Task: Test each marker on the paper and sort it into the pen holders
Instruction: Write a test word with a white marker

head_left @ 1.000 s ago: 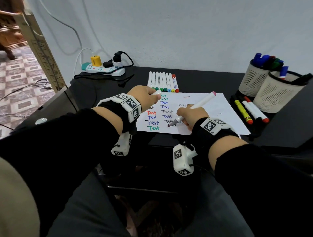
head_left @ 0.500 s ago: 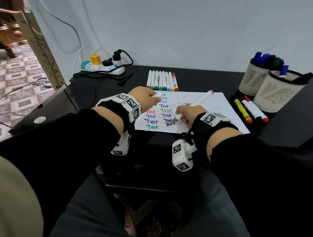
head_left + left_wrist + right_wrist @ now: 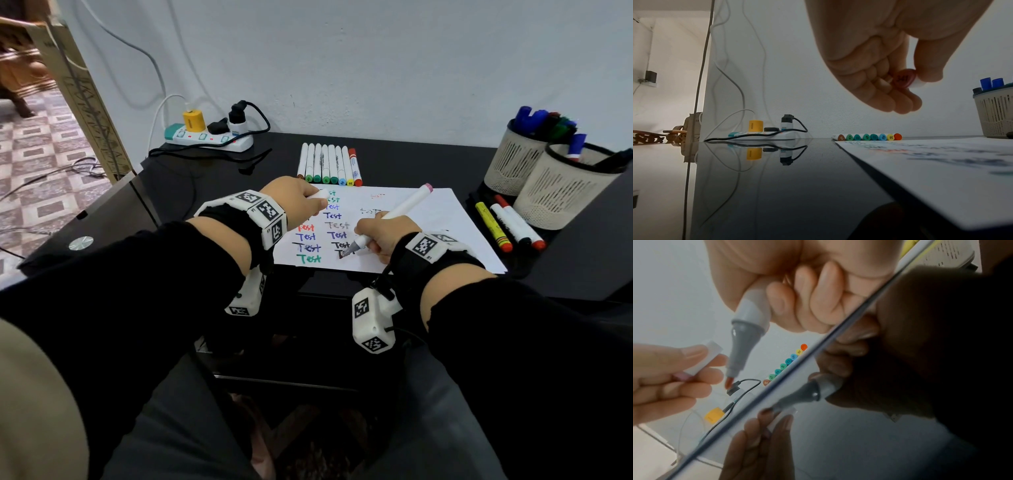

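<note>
On the near edge of the paper (image 3: 428,219), the right hand (image 3: 383,234) pinches a white marker (image 3: 394,214), tip beside a column of "Test" words. Farther left, the left hand (image 3: 291,202) pinches its cap (image 3: 904,79). Beyond lies a marker row (image 3: 329,164), caps numbered 47, 46, 35.

Your right hand (image 3: 383,236) has carried the white marker with the grey nib (image 3: 387,219) a little along the sheet of white paper (image 3: 428,233), adding to the lowest word near its front edge.
</note>
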The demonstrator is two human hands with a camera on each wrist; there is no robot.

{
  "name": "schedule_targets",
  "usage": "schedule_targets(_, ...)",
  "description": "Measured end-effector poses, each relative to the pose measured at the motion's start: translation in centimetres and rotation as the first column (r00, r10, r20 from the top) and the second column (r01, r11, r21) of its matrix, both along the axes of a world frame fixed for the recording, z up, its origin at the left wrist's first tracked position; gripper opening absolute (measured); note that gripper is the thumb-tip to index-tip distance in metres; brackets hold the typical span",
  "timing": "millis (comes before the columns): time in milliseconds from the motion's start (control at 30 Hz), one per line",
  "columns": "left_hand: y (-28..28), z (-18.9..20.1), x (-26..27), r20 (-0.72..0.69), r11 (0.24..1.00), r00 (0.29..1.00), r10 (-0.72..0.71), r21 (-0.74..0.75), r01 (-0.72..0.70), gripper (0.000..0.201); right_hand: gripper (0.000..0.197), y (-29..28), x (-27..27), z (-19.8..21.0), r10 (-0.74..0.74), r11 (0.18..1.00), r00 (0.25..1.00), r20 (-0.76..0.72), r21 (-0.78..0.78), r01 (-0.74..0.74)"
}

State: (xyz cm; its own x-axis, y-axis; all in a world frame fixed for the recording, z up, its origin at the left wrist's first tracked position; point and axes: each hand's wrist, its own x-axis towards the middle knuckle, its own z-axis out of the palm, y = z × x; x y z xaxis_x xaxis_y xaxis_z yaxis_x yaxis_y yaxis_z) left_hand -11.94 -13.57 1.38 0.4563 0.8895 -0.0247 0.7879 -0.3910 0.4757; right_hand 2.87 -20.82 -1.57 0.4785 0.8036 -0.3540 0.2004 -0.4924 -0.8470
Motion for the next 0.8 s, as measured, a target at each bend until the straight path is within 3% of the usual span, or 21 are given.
schedule_targets(200, 0.0, 0.1, 0.0, 0.005, 1.0, 1.0, 0.003, -0.007, -0.003, 0.028, 0.026, 0.0, -0.1, 0.0, 0.02, 1.0, 1.0, 0.005, -0.01, -0.02)
schedule_targets(467, -0.1, 0.2, 0.0, -0.008, 1.0, 1.0, 0.003, -0.01, -0.003, 0.032, 0.03, 0.5, 1.0, 1.3, 0.046, 0.999, 0.988, -0.148, 0.004, -0.046)
schedule_targets(800, -0.1, 0.1, 0.1, -0.008, 1.0, 1.0, 0.014, -0.016, -0.014, 0.034, 0.027, 0.4, 0.7, 0.5, 0.031, 0.999, 0.998, 0.046, 0.043, -0.033)
